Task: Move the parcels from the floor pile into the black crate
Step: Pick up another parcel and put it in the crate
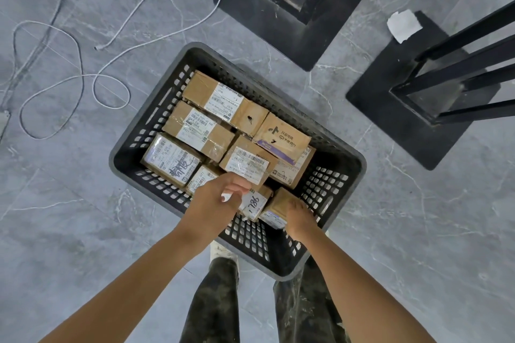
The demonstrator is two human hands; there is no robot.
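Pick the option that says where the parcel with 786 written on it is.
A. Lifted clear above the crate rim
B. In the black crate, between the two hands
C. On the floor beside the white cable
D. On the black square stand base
B: the parcel marked 786 lies inside the black crate by its near wall, with the left hand on one side and the right hand on the other.
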